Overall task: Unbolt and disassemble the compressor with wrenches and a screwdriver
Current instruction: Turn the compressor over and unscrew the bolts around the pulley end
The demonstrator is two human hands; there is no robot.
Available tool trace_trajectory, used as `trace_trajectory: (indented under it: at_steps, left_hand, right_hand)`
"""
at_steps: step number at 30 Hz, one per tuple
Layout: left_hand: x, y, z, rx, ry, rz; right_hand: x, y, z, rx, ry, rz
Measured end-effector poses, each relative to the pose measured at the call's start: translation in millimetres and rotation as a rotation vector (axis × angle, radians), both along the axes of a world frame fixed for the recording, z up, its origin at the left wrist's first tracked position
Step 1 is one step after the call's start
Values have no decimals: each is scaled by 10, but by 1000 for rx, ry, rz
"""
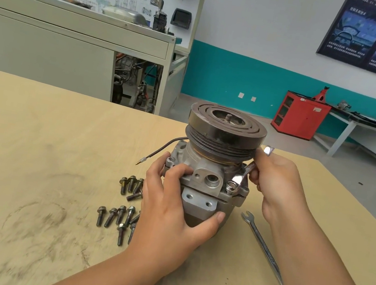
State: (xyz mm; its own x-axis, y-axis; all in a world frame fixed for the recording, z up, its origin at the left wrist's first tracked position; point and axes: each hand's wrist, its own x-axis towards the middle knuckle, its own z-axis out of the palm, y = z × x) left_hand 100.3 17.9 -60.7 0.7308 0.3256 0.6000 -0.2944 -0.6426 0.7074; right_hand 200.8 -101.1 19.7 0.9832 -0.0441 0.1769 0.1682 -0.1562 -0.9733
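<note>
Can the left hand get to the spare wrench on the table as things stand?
Probably not directly: the left hand grips the compressor, which stands between it and the spare wrench; the right hand and forearm also cross above that wrench.

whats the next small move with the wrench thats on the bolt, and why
Probably swing the shiny ring-end wrench to loosen the flange bolt: its ring sits over the bolt head, the right hand holds its handle, and the left hand braces the grey metal compressor.
</note>
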Motion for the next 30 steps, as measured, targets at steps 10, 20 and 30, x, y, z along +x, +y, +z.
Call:
trace_trajectory:
  at_steps: [10,20,30]
  left_hand:
    - [0,-5,4,-7,-22,-11]
    - [-8,-2,25,-1,-16,6]
    - [-14,-5,17,5,-20,7]
  right_hand:
    - [-264,-225,169,507,195,114]
    - [-967,-369,92,406,-8,317]
    - [-1186,-251,-99,69,-309,34]
